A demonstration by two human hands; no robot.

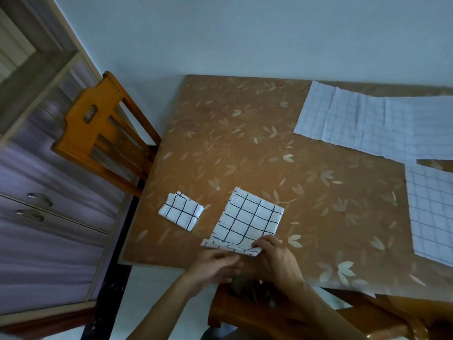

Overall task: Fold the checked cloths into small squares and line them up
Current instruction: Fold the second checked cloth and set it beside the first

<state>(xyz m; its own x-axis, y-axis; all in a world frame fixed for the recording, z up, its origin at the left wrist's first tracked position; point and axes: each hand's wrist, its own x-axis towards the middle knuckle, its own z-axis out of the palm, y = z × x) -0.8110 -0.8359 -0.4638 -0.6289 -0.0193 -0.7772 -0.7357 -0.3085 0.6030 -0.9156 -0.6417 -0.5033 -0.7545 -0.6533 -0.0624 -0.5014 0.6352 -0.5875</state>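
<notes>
Finds one small square finished at left of the table. Finds second cloth beside it half-folded, near edge pinched in right hand; hold of left hand unclear. Leaves two flat cloths at right.

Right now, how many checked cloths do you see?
4. A small folded white cloth with black checks, left; a larger half-folded cloth, pinched by the right hand; one unfolded cloth, back right; another unfolded cloth, right edge. More may be hidden.

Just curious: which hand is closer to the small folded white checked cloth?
Left. The left hand is down-right of the small folded checked cloth; the right hand is farther right, pinching the larger white checked cloth.
</notes>
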